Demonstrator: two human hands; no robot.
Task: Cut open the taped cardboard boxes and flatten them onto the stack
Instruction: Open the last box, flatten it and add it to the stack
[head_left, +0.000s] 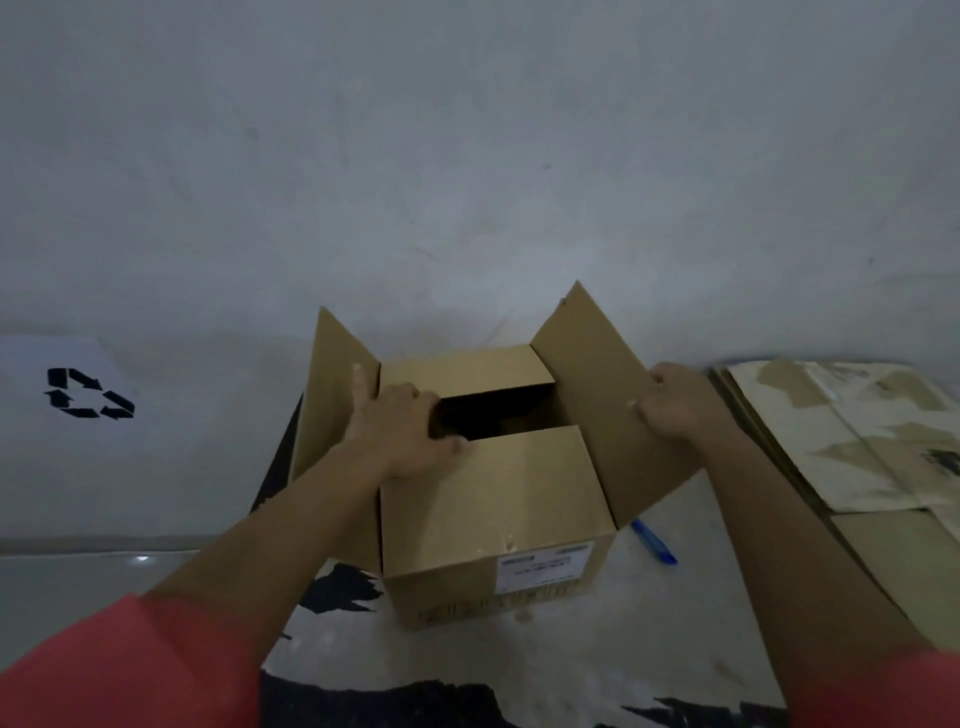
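A brown cardboard box (493, 525) stands on the floor in the middle, its top partly open with a dark gap between the two inner flaps. The left outer flap stands upright and the right outer flap leans outward. My left hand (400, 431) rests on the box top at the left flap, thumb on the near inner flap's edge and one finger raised against the upright flap. My right hand (675, 402) grips the outer edge of the right flap. A stack of flattened cardboard (852, 441) lies at the right.
A blue pen-like cutter (654, 543) lies on the floor just right of the box, under the right flap. A white sheet with a black recycling symbol (88, 393) hangs on the wall at left. A pale, black-marked sheet (649, 649) lies under the box. The grey wall stands close behind.
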